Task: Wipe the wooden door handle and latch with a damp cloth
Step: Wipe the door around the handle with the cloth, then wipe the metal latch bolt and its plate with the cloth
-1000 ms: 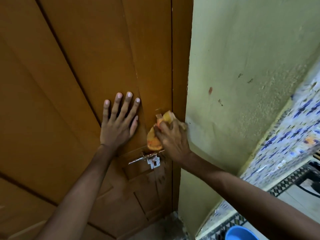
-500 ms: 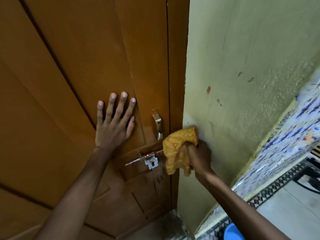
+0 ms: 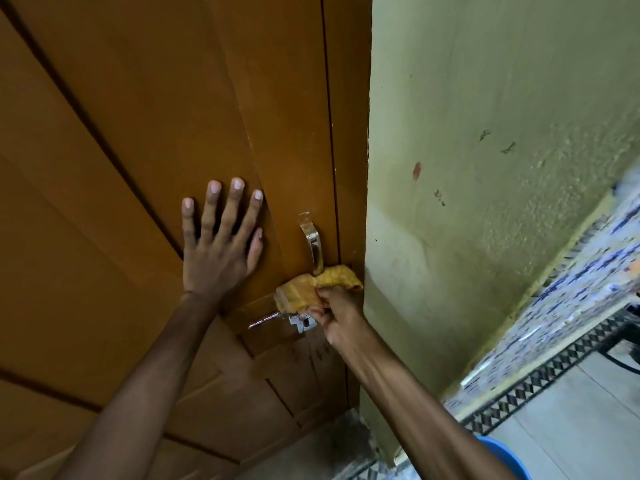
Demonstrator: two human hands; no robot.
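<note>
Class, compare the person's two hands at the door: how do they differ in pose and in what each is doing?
The left hand lies flat and open on the door, fingers spread; the right hand is closed, gripping the yellow cloth. The left hand holds nothing; the right hand presses the cloth between the handle and the latch. The left hand sits higher than the right. Both are bare.

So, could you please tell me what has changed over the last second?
The right hand carried the cloth off the handle toward the wall, then back to the handle's foot above the latch. It kept hold of the cloth. The left hand stayed flat on the door.
</note>
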